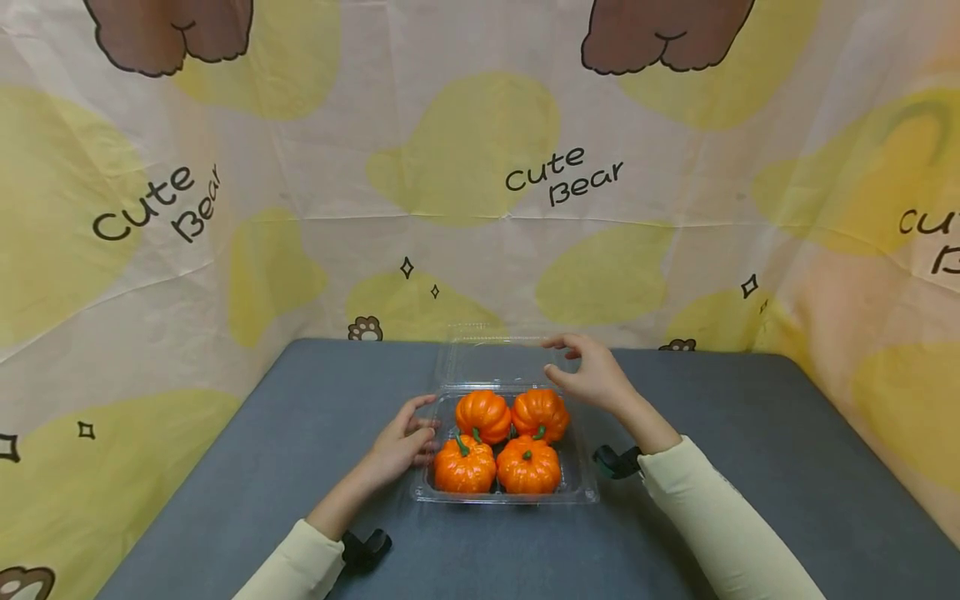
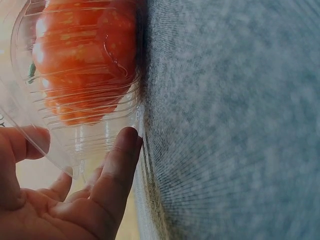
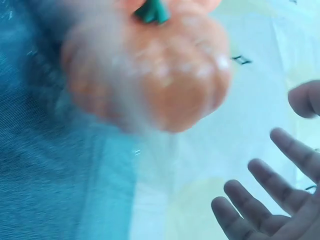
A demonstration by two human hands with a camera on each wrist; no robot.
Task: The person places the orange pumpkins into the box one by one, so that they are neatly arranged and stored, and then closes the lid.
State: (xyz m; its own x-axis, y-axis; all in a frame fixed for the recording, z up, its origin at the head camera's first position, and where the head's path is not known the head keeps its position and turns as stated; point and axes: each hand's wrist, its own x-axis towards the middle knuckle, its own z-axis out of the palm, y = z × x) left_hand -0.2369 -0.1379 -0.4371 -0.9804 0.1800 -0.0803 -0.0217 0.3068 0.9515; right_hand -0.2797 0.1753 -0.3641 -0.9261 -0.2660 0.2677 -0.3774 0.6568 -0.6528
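Observation:
A clear plastic clamshell box (image 1: 506, 498) lies with its hinged lid (image 1: 483, 363) folded back on the far side. Several small orange pumpkins with green stems sit in its base, including a front right pumpkin (image 1: 528, 468) and a back left pumpkin (image 1: 483, 415). At the box's left side is my left hand (image 1: 399, 446); in the left wrist view its fingers lie along the ribbed wall, the thumb by the rim. My right hand (image 1: 596, 375) hovers by the lid's right edge, fingers spread and holding nothing; the right wrist view shows them apart from the blurred pumpkin (image 3: 165, 85).
The box stands on a grey cloth-covered table (image 1: 315, 408). Behind it hangs a pale printed curtain (image 1: 465, 275) with yellow patches and lettering. Dark straps (image 1: 617, 462) circle both wrists beside the pale sleeves.

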